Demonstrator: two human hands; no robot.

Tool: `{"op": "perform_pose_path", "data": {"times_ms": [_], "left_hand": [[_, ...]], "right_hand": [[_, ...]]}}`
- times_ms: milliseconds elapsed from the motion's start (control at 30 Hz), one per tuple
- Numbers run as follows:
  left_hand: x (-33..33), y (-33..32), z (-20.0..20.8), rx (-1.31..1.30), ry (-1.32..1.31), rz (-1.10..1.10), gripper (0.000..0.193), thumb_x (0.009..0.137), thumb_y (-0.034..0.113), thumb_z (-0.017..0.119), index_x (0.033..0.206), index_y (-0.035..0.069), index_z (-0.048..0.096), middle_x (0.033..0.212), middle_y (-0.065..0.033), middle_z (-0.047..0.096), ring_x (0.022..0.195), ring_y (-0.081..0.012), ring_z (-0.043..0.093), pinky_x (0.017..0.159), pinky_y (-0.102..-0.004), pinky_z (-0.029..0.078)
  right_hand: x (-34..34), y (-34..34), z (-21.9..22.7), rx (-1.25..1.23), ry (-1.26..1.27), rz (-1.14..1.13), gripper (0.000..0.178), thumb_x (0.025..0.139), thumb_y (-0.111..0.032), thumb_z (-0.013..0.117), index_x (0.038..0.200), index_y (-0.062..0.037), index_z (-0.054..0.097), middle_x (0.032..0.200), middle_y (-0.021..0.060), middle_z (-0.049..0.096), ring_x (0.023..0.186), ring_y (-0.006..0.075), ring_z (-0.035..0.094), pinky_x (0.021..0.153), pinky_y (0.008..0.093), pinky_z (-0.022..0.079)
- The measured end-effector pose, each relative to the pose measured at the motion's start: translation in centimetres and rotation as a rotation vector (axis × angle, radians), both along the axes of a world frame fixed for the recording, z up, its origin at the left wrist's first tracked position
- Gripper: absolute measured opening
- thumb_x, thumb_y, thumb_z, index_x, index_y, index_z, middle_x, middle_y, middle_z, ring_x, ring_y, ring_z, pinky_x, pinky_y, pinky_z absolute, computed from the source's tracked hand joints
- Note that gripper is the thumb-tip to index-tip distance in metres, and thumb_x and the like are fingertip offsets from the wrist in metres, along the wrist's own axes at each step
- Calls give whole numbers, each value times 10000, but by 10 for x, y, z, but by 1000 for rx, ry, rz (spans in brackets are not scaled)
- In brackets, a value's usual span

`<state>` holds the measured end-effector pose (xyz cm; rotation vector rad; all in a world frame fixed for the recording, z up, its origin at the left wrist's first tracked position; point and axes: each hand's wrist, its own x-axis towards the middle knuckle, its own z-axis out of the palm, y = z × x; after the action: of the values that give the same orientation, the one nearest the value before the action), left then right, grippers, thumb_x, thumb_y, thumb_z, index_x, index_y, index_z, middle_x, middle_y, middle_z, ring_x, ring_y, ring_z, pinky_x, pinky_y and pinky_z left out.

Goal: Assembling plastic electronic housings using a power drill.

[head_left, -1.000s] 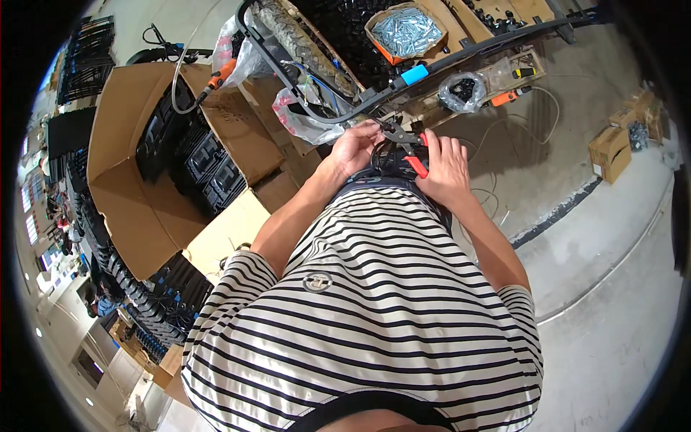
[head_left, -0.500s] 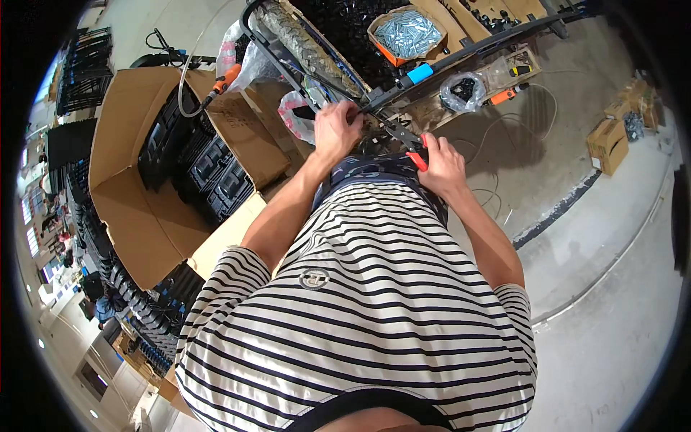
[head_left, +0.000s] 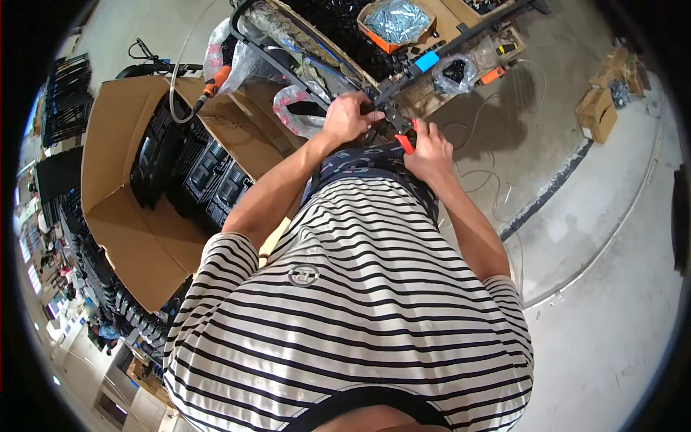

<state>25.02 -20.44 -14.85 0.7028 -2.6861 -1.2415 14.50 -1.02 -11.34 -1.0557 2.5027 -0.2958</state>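
Note:
My right hand (head_left: 432, 153) is closed round the red handles of a pair of pliers (head_left: 398, 124) with a dark head. The head points up and left, to the corner of a black tube frame (head_left: 464, 36) that has a blue sleeve (head_left: 427, 61). At that corner my left hand (head_left: 347, 119) has its fingers bent together, with the thumb reaching toward the pliers' head. What those fingers hold is too small and hidden to name. I cannot make out what lies between the pliers' jaws.
On the left, an open cardboard box (head_left: 108, 165) holds black plastic parts (head_left: 216, 173); an orange air tool (head_left: 216, 81) hangs by its edge. Beyond the frame sits a carton of silver screws (head_left: 397, 23). A bag of black parts (head_left: 455, 72) lies right of it. Hoses trail across the floor.
The pliers have come closer to my left hand, and my left thumb now extends toward their head. The whole view has shifted slightly, with the bench things sitting higher and further left.

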Motion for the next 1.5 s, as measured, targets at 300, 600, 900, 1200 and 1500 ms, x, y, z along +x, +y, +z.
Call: {"op": "perform_pose_path", "data": {"times_ms": [300,600,900,1200,1500], "left_hand": [[-7,6,-19,-166,51,45,277,685,186,715,855,8,589,873,-178,618,875,-369,609,771,-443,486],[-23,-41,-1,424,-369,-17,320,699,170,687,963,-5,646,864,-150,672,859,-258,653,784,-381,503],[-27,-21,16,290,-315,-116,342,697,167,692,993,0,652,879,-161,676,856,-247,659,773,-352,506],[-17,12,10,34,-82,99,303,690,72,677,988,17,650,926,-169,643,885,-330,637,771,-380,504],[-25,26,15,-52,-212,252,320,707,47,687,1023,22,642,938,-161,640,894,-325,633,794,-386,500]], "right_hand": [[24,-6,-17,-157,203,-75,588,632,-145,720,1188,-71,547,999,148,577,872,371,609,725,462,501],[-61,-1,-29,-22,-385,141,550,628,-138,679,1155,-45,550,951,157,606,846,341,626,720,395,509],[-111,10,-137,-70,-1992,-65,530,658,-48,598,1182,16,561,988,84,624,885,112,602,700,192,449],[-113,-7,-139,-94,-1412,369,422,692,3,526,1102,24,624,1016,98,652,963,201,615,811,303,477],[-87,6,-124,-60,-944,409,339,687,5,519,965,-26,711,1001,142,676,988,243,631,897,322,458]]}}
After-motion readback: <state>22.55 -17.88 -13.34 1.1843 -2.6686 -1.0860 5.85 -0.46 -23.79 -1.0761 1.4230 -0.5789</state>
